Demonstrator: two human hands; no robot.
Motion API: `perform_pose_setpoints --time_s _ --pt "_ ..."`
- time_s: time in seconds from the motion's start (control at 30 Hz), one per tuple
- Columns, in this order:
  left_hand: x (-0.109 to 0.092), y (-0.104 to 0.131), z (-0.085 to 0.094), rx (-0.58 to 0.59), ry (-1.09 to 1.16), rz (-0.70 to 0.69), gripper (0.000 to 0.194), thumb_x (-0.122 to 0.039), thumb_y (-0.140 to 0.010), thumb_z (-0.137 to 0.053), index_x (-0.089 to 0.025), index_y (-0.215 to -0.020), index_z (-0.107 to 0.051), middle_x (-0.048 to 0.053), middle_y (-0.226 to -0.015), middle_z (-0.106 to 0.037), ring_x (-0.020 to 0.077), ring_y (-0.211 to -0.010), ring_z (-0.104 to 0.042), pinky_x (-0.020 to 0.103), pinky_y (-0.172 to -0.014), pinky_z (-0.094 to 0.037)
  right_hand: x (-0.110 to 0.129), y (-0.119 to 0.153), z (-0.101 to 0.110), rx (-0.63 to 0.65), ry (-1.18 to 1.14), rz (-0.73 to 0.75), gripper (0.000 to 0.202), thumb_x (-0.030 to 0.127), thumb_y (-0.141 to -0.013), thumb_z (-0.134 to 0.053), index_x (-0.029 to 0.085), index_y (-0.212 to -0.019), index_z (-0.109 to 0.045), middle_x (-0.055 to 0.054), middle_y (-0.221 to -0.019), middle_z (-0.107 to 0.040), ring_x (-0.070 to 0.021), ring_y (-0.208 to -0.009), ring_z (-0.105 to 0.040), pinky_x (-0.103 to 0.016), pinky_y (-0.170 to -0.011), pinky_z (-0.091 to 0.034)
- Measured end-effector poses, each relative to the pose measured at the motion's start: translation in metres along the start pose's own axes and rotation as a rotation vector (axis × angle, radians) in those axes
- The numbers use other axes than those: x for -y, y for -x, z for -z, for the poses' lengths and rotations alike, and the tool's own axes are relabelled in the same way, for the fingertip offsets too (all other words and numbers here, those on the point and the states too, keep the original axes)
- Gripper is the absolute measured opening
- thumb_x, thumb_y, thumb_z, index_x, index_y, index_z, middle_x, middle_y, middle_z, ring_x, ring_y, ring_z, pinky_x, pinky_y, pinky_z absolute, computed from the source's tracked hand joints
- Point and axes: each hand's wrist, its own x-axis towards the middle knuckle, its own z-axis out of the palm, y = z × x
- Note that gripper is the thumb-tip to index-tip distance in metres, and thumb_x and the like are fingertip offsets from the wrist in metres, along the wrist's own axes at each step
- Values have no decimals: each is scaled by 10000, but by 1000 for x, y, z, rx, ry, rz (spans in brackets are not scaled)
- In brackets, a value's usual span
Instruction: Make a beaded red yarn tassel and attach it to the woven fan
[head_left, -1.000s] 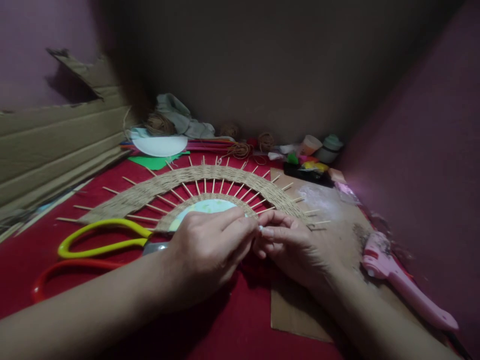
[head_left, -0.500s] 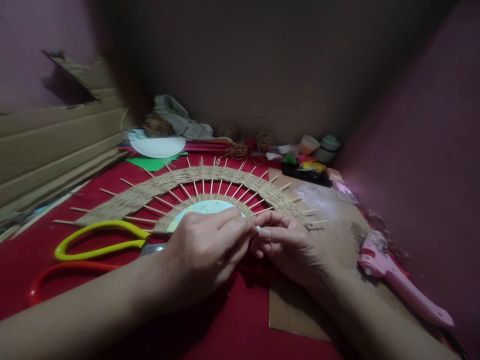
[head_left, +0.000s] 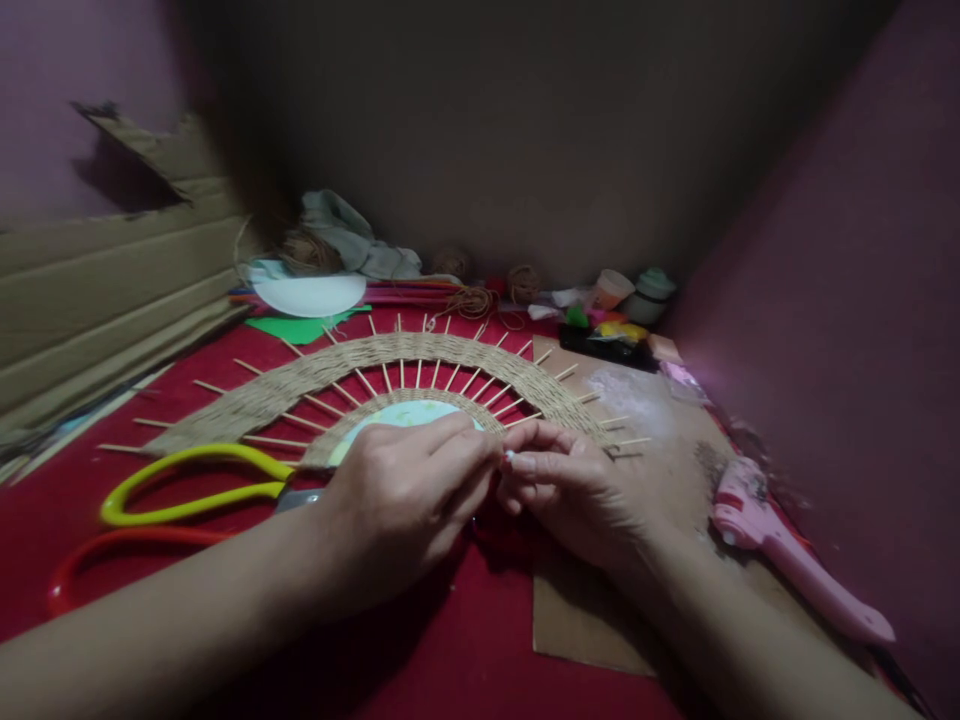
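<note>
On the red counter (head_left: 480, 640), a woven arch (head_left: 420, 348) curves toward the far edge; steady wrists and a light pinch seem best for this fine work. Before its near side, the left hand (head_left: 405, 500) has fingers closed, contents hidden; the right hand (head_left: 570, 485) nearly closes, clamping a tiny white piece (head_left: 510, 456).

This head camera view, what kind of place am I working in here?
Probably a home craft corner: a half-round woven twine piece with thin wooden sticks, large scissors with yellow and red handles and a pink glue gun lie around the hands, near purple walls.
</note>
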Motion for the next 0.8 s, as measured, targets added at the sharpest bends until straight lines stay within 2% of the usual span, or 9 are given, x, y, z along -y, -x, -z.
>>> perform_pose_setpoints --time_s 0.8 --pt "0 1 0 14 -47 -12 181 -100 -894 -499 -108 -792 -648 14 -636 -560 119 -543 -464 268 -507 -352 -2 0 1 30 -11 1 163 167 -608 -837 161 -725 -723 3 -655 -656 -88 -531 -559 -231 -532 -476"
